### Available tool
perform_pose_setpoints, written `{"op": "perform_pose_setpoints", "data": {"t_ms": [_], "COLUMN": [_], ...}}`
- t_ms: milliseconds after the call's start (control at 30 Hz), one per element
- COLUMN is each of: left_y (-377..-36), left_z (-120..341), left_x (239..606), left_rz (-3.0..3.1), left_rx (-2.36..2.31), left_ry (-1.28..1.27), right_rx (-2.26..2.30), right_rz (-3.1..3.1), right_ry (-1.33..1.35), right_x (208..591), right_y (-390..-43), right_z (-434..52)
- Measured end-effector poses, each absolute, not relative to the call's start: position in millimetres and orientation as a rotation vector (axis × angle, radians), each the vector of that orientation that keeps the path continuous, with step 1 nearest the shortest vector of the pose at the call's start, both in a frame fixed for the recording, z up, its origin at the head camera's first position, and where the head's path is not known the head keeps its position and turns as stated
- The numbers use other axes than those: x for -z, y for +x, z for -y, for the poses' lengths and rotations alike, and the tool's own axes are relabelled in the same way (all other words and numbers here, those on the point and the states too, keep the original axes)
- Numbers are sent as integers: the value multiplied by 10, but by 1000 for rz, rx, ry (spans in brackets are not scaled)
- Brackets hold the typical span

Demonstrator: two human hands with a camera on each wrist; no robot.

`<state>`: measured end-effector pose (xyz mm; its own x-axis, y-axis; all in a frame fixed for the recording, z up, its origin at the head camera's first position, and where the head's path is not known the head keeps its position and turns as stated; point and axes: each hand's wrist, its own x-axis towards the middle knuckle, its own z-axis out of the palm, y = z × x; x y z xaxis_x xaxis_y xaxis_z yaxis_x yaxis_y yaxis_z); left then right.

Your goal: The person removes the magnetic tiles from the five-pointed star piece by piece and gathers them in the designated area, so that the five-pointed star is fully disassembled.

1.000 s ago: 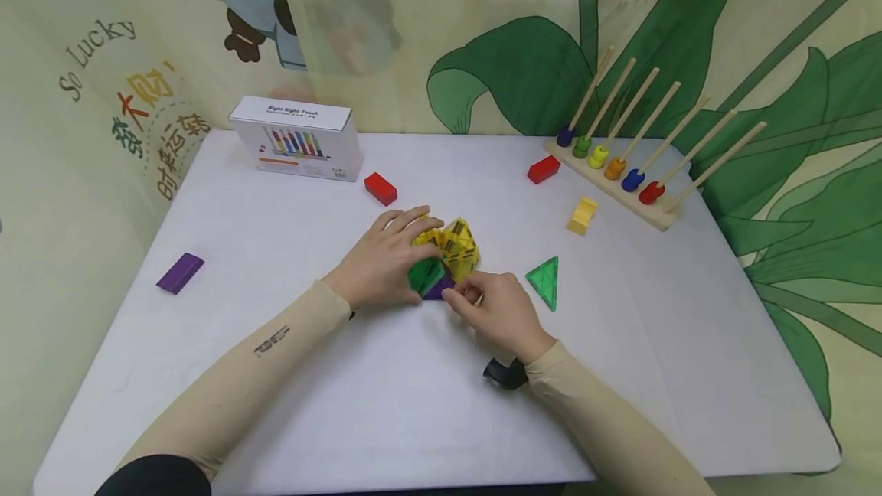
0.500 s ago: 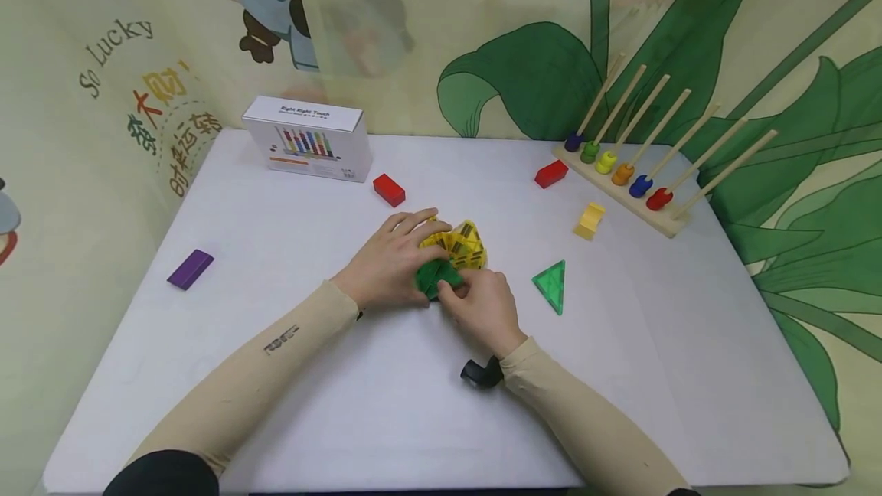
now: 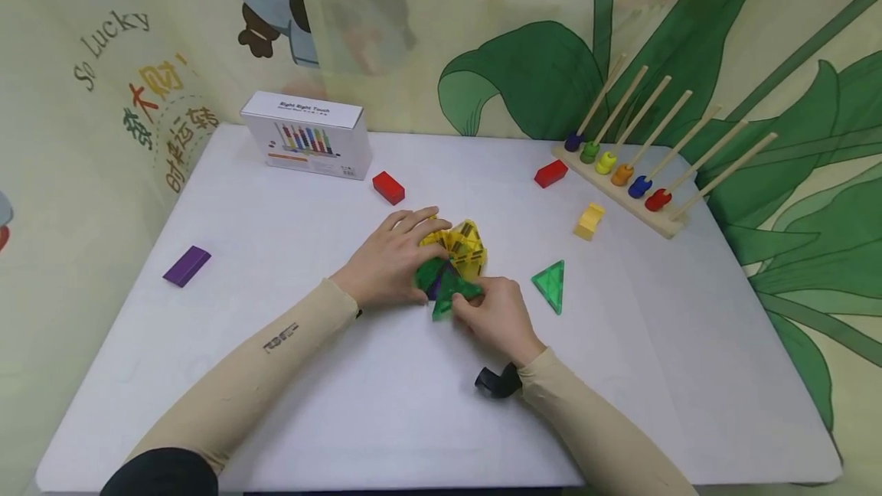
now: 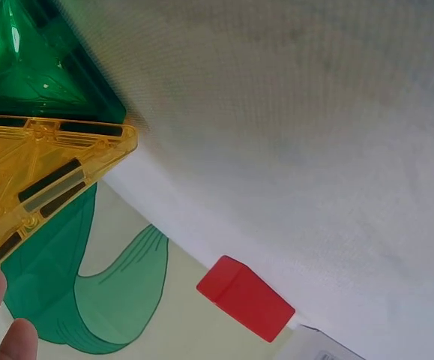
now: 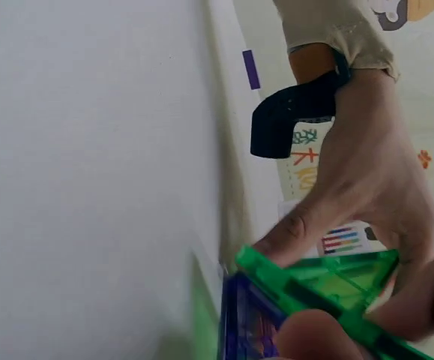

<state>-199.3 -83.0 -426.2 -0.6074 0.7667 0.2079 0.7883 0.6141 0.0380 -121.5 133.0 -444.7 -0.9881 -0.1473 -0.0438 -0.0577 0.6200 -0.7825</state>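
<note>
My left hand (image 3: 389,262) holds the left side of a small structure of see-through magnetic tiles on the table. Its yellow tiles (image 3: 468,243) stand at the back, with a green tile (image 4: 40,71) beside them and a purple tile (image 5: 254,322) at the front. My right hand (image 3: 499,316) pinches a loose-looking green triangular tile (image 3: 451,293) between thumb and fingers, tilted against the structure's front. Whether its edge touches the purple tile, I cannot tell. My left palm and fingers hide much of the left side.
Another green triangle (image 3: 550,286) lies to the right. Two red blocks (image 3: 389,188), a yellow block (image 3: 589,221) and a purple block (image 3: 187,265) lie around. At the back stand a white box (image 3: 306,136) and a wooden peg rack (image 3: 620,190) with beads.
My right hand came in with the green triangle over the structure's front, then drew slightly toward me and right, tilting it so the purple shows again. My left hand stays on the structure.
</note>
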Motion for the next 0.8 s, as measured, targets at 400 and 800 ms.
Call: {"op": "perform_pose_setpoints", "data": {"t_ms": [400, 800], "left_y": [-1984, -2018], "left_z": [844, 859], "left_x": [4232, 4221], "left_rz": [2682, 2681], "left_rx": [220, 255], "left_ry": [-1306, -1329], "right_rx": [1062, 700], "right_rz": [-2574, -2588], "right_ry": [-162, -449], "right_x": [4429, 4430], "right_y": [-1001, -820], "right_z": [-2253, -2579]}}
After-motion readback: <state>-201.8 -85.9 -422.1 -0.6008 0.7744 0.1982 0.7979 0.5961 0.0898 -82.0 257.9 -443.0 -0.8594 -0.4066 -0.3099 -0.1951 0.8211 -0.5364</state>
